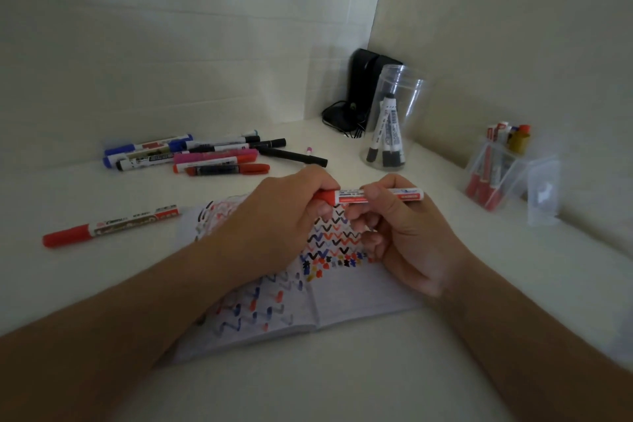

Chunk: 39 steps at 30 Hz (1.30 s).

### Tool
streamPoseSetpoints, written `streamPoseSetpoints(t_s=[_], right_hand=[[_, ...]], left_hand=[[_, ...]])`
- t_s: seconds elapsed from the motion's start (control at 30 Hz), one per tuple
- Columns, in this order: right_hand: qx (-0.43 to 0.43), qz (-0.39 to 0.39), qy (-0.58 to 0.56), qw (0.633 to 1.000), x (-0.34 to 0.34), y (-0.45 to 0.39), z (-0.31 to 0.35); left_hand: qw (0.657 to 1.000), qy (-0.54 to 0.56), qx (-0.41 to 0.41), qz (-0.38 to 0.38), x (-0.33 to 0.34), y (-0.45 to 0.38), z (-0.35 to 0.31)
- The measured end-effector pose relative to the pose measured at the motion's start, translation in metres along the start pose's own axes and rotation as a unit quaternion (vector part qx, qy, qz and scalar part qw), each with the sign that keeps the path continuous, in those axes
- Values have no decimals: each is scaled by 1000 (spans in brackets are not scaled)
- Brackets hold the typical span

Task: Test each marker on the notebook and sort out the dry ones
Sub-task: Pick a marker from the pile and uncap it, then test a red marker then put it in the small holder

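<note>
The open notebook lies on the table, its pages partly hidden under both forearms. Above it, the left hand curls round the red cap end of a marker, hiding the cap's tip, while the right hand pinches the white barrel. Farther back lie loose markers, and a clear jar holds black ones.

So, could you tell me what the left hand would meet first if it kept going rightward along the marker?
Probably the right hand: the left hand grips the red marker by its cap end, directly facing the right's fingers.
</note>
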State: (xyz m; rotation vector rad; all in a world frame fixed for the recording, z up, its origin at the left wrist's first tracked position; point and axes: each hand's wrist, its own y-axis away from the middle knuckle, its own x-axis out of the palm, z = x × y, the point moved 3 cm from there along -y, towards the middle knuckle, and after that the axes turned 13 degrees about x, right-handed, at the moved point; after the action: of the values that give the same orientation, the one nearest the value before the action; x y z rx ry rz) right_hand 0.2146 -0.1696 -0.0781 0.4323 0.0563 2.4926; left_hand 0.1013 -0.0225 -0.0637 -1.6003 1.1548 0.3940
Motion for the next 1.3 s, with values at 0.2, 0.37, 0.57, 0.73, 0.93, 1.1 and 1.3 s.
streamPoseSetpoints(t_s=[0.2, 0.37, 0.57, 0.73, 0.93, 1.1, 1.3], right_hand=[[30, -41, 68, 996, -21, 7, 16], [-103, -240, 29, 965, -90, 20, 81], [-274, -524, 155, 791, -182, 65, 160], [-196, -513, 417, 724, -201, 43, 155], [-70, -443, 600, 663, -199, 7, 143], [23, -456, 648, 610, -214, 5, 138], [-24, -462, 611, 642, -211, 3, 144]], left_hand=[[996, -1, -4, 94, 9, -2, -7], [993, -18, -3, 113, 12, 3, 0], [993, -28, -4, 118, 23, 6, 15], [994, -19, 10, 109, 26, 7, 21], [994, -12, 17, 109, 28, 10, 27], [994, -5, 28, 108, 27, 10, 25], [993, -2, 30, 114, 27, 9, 24]])
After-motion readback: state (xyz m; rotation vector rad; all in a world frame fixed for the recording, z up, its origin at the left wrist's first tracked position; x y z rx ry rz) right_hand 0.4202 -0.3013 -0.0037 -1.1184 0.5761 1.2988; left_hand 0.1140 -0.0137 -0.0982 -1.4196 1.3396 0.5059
